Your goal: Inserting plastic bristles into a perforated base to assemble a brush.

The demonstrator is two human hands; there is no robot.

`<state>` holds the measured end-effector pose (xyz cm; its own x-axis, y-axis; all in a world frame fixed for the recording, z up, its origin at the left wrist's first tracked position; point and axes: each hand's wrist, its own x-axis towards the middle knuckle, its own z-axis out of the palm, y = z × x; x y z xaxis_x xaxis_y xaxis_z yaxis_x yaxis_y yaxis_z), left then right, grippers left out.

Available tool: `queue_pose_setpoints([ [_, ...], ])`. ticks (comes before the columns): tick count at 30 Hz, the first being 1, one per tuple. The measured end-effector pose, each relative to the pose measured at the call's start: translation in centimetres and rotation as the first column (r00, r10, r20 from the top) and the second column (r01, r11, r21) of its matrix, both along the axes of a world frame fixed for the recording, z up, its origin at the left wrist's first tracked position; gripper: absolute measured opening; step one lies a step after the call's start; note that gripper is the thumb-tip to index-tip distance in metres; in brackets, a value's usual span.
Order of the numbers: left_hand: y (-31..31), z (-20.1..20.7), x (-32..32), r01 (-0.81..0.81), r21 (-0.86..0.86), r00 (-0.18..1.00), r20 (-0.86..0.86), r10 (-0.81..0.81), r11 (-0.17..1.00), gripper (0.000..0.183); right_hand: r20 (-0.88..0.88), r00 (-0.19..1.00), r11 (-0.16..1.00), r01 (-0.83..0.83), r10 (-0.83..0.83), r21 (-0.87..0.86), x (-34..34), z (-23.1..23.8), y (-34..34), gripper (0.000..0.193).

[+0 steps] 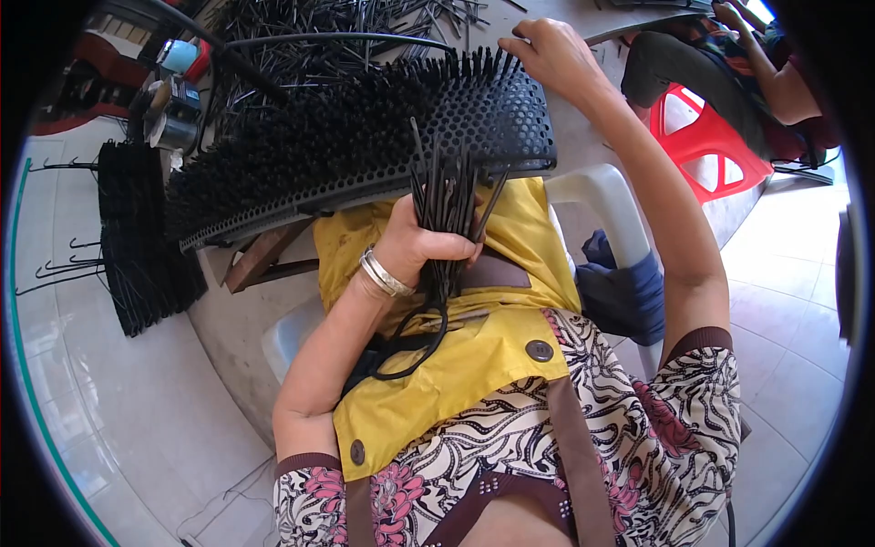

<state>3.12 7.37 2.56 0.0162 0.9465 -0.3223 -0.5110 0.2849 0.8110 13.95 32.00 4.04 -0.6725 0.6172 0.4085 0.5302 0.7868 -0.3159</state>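
My left hand [421, 239] is closed around a bundle of thin black sticks [444, 196], held upright above my lap. Just below the bundle, a black ring-shaped loop [410, 345] lies against my yellow apron [437, 365]. My right hand [558, 59] reaches to the far right end of a curved, perforated black panel [483, 118]. Its fingers are pinched at the top of a black stick standing in the holes there. Many short black sticks [310, 137] fill the panel densely to the left, while holes near its right end show bare.
Loose black sticks [337, 27] are heaped behind the panel. A black bundle with hooked wires [137, 237] hangs at the left. A pale plastic chair [602, 196] surrounds me. At the right, another person sits by a red stool [706, 146].
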Motion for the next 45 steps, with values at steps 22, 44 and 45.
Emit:
queue_pose_setpoints([
  [22,-0.1,0.1,0.0,0.021,0.018,0.994,-0.106,-0.019,1.000,0.035,-0.683,0.702,0.349,-0.600,-0.201,-0.720,5.7,1.3,-15.6,0.014],
  [44,0.0,0.4,0.4,0.027,0.008,0.996,-0.090,-0.026,1.000,0.033,-0.670,0.742,0.990,-0.108,0.018,-0.094,1.6,-1.8,-0.9,0.012],
  [45,0.0,0.3,0.4,0.032,0.015,0.996,-0.087,-0.031,0.999,0.033,-0.598,0.797,0.995,-0.097,0.085,0.013,1.6,-2.1,-0.6,0.013],
])
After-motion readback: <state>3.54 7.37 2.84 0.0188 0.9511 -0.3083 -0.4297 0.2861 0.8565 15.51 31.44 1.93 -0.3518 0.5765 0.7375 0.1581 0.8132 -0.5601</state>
